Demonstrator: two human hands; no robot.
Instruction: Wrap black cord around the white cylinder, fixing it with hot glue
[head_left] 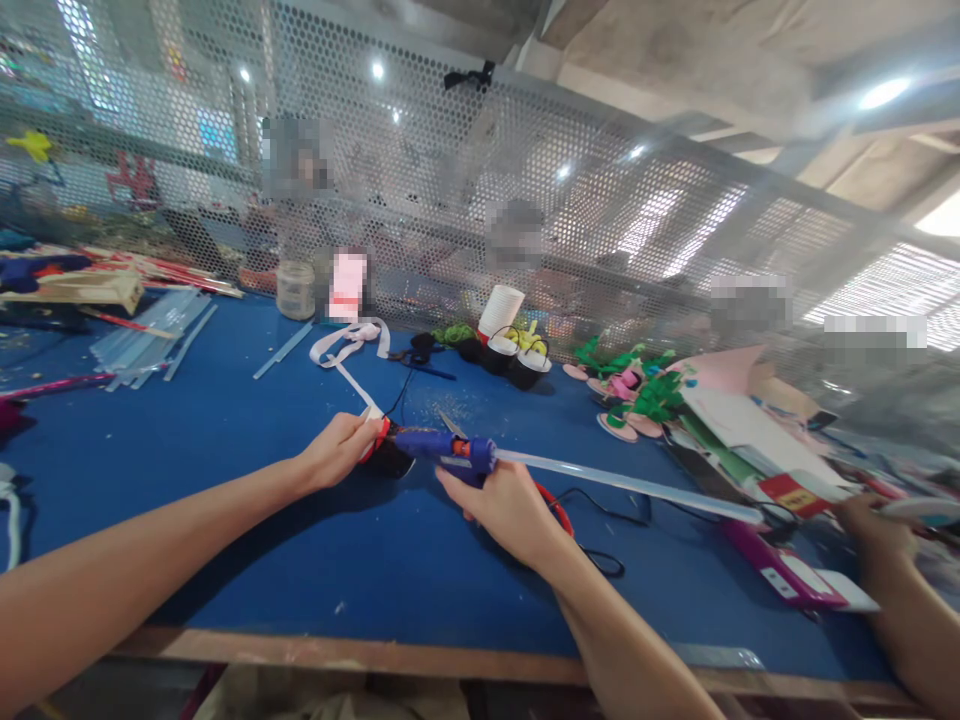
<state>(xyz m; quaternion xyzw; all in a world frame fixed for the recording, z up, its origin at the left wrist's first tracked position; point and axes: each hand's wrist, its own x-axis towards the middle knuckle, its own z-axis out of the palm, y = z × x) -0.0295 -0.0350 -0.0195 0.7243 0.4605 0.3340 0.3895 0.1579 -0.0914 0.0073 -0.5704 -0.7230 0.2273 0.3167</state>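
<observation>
Left hand (341, 450) pinches black cup (391, 461) by ribbon (355, 385); right hand (514, 500) grips glue gun (469, 452). Hold cup steady; squeeze lightly, evenly.

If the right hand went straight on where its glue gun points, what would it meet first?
The right hand would probably meet the small black and red item in the left hand; the glue gun looks close to it, but depth leaves touching unclear.

Left hand (341, 450) holds a black cup (391, 463) and white ribbon (364, 333); right hand (517, 505) grips a blue glue gun (457, 455), tip beside the cup.
</observation>
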